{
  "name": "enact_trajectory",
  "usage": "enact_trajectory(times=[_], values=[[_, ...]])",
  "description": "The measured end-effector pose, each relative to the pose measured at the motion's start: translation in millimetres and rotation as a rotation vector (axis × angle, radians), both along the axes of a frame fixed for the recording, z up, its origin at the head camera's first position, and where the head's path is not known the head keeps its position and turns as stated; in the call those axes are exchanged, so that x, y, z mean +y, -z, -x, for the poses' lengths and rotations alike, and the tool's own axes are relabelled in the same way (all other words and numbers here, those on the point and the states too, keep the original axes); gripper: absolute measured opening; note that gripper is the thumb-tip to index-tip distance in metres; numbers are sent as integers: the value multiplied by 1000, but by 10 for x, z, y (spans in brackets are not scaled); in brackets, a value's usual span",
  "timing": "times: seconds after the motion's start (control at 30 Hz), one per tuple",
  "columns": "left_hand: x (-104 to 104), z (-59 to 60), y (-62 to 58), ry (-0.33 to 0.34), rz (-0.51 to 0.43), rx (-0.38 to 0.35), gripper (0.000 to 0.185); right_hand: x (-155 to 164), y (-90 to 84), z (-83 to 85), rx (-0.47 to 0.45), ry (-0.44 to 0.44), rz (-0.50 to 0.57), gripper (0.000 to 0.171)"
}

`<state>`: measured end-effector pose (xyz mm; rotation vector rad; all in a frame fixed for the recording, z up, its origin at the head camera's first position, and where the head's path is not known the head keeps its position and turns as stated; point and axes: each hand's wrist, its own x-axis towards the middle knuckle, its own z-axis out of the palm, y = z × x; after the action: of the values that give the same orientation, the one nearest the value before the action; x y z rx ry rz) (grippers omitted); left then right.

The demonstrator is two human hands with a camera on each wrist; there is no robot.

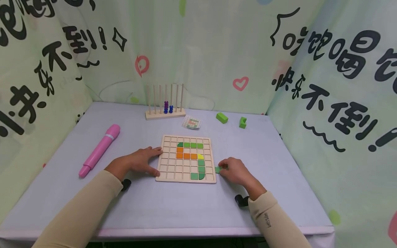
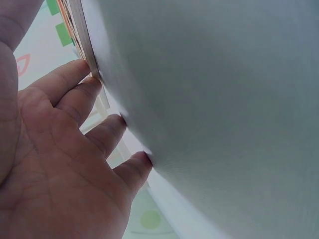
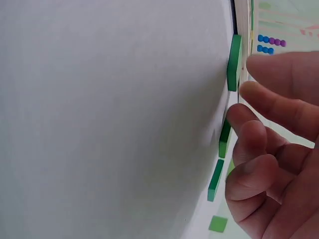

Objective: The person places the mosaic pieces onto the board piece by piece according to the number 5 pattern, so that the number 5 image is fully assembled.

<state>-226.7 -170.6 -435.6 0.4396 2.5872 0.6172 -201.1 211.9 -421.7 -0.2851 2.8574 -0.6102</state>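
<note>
A square wooden grid board [image 1: 173,168] lies in the middle of the table, with green, orange and yellow tiles set in an S-like line. My left hand [image 1: 139,161] steadies its left side, thumb at the near corner and straight fingers along the edge. Beside the right edge, my right hand [image 1: 234,171] hovers low with bent fingers over green tiles. One green tile [image 3: 234,62] lies against the board, just off the thumb and index fingertips. A darker green tile [image 3: 225,139] is partly hidden behind the other fingers, and another green tile [image 3: 215,180] lies beyond it.
Behind the board stand a wooden bead rack [image 1: 165,115] with blue and purple beads and a small pattern card [image 1: 191,122]. Two green blocks [image 1: 221,117] sit at the back right. A pink marker-shaped stick [image 1: 100,151] lies on the left. Printed curtains surround the table.
</note>
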Motion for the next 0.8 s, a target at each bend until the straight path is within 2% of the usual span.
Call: enact_trajectory(times=[0.23,0.43,0.8], values=[[6,-1,21,-4,11,8,103,-28,-11,-15,7,-34,-70,25],[12,-5,24,1,12,-1,104,-60,-19,-16,4,10,-118,16],[14,7,32,-12,21,6,105,-76,-30,-2,-8,23,-80,18]])
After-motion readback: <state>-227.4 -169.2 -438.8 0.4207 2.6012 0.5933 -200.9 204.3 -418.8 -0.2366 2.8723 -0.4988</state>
